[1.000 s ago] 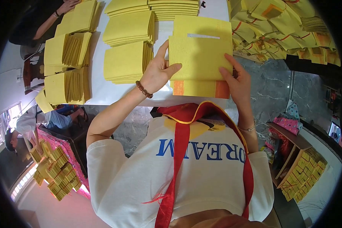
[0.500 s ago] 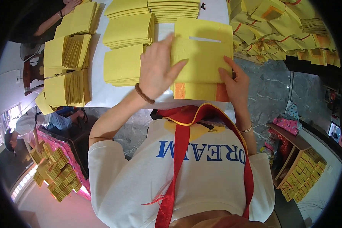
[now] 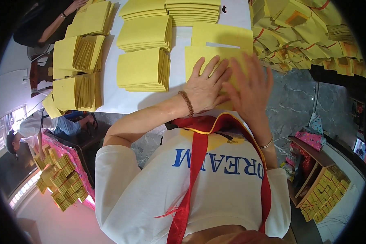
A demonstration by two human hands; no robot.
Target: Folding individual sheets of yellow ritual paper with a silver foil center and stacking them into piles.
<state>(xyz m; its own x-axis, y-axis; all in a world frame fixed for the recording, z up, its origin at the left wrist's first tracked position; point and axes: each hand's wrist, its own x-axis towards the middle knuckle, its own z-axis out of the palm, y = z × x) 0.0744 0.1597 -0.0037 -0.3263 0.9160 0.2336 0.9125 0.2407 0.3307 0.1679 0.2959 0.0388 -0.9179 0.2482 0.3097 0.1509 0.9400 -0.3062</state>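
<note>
Yellow paper (image 3: 209,52) is lying beneath and ahead of the open, spread left hand (image 3: 207,87), while the blurred, open right hand (image 3: 250,91) is overlapping it just rightward, contact unclear.

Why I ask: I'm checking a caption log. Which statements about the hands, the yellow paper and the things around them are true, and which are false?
1. The left hand is over the yellow paper, fingers spread. True.
2. The right hand is sharply in focus. False: it is blurred.
3. The brown bead bracelet is worn on the person's right. False: it is on the left; a thin bangle is on the right.
4. The tabletop is dark red. False: it is white.
5. A co-worker's hand is near a yellow stack at the upper left. True.
</note>
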